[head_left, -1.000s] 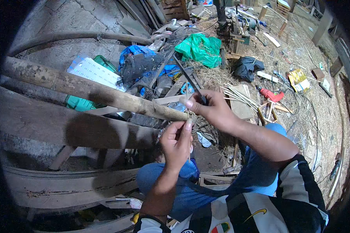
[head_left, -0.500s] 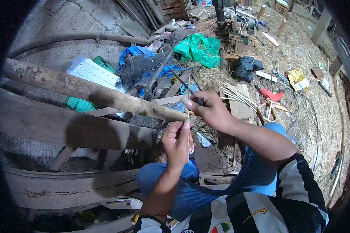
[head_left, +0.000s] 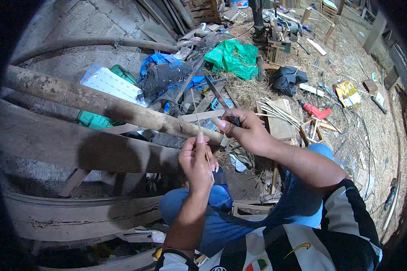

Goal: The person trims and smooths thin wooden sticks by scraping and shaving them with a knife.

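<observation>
My left hand pinches a thin wooden stick between thumb and fingers; the stick leans up and to the left, with its lower end showing below the palm. Closed around the dark handle of a knife is my right hand, the blade pointing up and left. Knife and stick are apart. Just behind both hands lies the end of a thick bamboo pole, which comes in from the left.
Below the pole run wooden planks. Several thin sticks rest on a board to the right, near a red power drill. A green plastic bag and a black bag lie farther back.
My left hand has shifted slightly left and the stick has tilted from upright to leaning left. The knife has come away from the stick, its blade now steeper.
</observation>
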Available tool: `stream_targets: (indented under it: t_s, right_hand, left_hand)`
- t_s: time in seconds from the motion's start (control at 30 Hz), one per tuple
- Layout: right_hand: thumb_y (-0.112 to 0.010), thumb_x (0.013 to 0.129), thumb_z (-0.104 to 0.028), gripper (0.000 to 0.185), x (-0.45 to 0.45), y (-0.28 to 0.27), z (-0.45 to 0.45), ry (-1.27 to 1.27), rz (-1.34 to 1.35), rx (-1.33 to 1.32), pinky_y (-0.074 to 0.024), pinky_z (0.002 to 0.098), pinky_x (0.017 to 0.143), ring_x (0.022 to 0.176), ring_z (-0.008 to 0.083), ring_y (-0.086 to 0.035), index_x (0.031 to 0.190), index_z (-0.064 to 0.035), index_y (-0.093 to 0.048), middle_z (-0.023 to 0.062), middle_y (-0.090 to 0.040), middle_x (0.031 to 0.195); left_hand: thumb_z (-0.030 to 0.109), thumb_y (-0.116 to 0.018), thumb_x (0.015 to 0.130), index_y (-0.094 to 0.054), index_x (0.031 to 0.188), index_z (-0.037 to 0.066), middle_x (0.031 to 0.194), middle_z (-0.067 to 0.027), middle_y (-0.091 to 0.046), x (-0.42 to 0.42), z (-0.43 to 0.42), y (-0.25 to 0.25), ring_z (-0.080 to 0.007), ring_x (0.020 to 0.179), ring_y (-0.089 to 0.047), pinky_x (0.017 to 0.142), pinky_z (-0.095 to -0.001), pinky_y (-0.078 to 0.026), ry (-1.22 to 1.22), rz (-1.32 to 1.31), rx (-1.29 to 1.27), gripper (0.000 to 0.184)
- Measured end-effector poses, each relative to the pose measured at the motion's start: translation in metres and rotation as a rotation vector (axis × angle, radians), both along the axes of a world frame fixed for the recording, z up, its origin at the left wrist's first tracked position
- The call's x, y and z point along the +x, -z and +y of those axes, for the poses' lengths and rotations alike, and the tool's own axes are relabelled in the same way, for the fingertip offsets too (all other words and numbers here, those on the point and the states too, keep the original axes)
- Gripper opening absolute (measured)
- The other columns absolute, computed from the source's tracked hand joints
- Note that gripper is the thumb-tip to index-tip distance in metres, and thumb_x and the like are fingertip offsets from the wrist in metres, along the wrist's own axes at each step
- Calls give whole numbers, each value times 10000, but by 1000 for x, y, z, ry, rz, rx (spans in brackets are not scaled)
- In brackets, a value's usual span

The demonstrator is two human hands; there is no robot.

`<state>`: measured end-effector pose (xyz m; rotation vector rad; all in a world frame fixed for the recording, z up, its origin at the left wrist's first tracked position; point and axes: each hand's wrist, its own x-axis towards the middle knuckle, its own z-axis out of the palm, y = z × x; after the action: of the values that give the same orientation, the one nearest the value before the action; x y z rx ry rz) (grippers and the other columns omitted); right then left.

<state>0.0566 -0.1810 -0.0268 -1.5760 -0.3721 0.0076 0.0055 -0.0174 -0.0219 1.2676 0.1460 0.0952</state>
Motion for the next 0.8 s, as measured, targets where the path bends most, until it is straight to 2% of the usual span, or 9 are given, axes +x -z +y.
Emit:
stream_targets:
  t_s: [0.17,0.3,0.37,0.4,0.47,0.5,0.57,0.7,0.8]
  right_hand:
    - [-622,997,-253,257,-2,-14,-10,-94,96,42,-426,280,617,694,71,-503,927,-6,-641,-1,-568,739]
    - [-628,992,-306,285,17,-14,-30,12,220,229,-429,273,631,705,81,-506,975,-22,-648,-21,-576,765]
    - [-635,985,-302,247,27,-22,-41,10,102,-89,-363,292,567,636,99,-488,959,-59,-602,-5,-530,681]
    - [-635,985,-302,247,27,-18,-41,5,98,-89,-363,292,567,636,99,-488,959,-59,-602,-5,-530,681]
    - [-614,987,-329,296,25,-10,-41,34,-237,-514,-440,375,620,681,206,-596,1016,-36,-587,98,-606,714]
    - [-614,987,-329,296,22,-18,-41,40,-237,-518,-440,375,620,681,206,-596,1016,-36,-587,98,-606,714]
    - [-563,990,-410,379,13,-41,-36,78,-68,-652,-502,516,691,808,421,-668,1055,-39,-607,219,-675,854]
    - [-577,960,-370,299,1,-27,-22,119,-501,-693,-504,507,641,741,395,-655,969,-72,-604,157,-662,797]
    - [-590,940,-347,264,-4,-26,-16,86,-587,-714,-503,491,620,739,377,-653,919,-84,-602,141,-652,796]
  left_hand:
    - [238,-573,1017,-601,965,25,559,3,-456,11,16,1,-95,372,-391,344,-276,-354,-157,-42,-19,220]
    - [276,-563,1022,-601,1003,17,595,5,-458,25,44,-2,-107,385,-396,379,-289,-373,-311,-75,54,262]
    - [287,-564,1022,-601,1010,19,604,9,-467,23,48,-11,-107,386,-398,388,-286,-373,-301,-36,28,271]
    - [286,-559,1025,-603,1011,22,607,10,-471,21,47,-13,-103,384,-398,381,-282,-369,-231,-18,7,268]
    - [279,-541,1035,-609,1019,26,592,12,-476,17,39,-15,-88,358,-379,342,-260,-334,-127,9,-19,263]
    - [279,-541,1035,-609,1019,26,592,12,-476,14,34,-14,-88,358,-379,342,-260,-334,-121,8,-22,263]
    - [276,-528,1041,-616,1022,22,566,11,-467,7,25,-13,-78,334,-357,313,-245,-299,-28,5,20,269]
    - [283,-518,1046,-628,1021,14,552,9,-461,1,13,-15,-75,326,-353,304,-239,-283,95,-9,2,292]
    - [264,-516,1046,-630,1021,6,541,8,-445,-4,10,-15,-78,323,-346,302,-240,-289,122,41,-24,284]
